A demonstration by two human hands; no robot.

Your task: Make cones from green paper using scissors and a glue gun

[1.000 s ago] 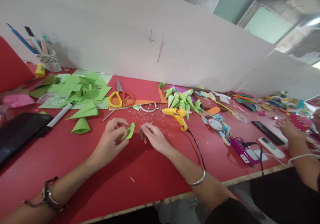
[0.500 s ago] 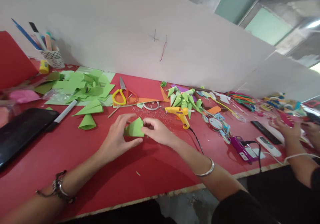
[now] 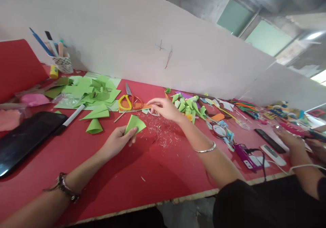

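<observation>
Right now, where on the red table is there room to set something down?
Near its front edge, between the left forearm and right forearm, bar small scraps; also between the left forearm and the black device. Crowded: beside the wall, with green papers and scissors.

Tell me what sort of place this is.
Probably a shared craft workspace: the red tabletop holds a pile of cut green paper and scissors with yellow and orange handles, and the bare hands of another person are busy at the right.
</observation>
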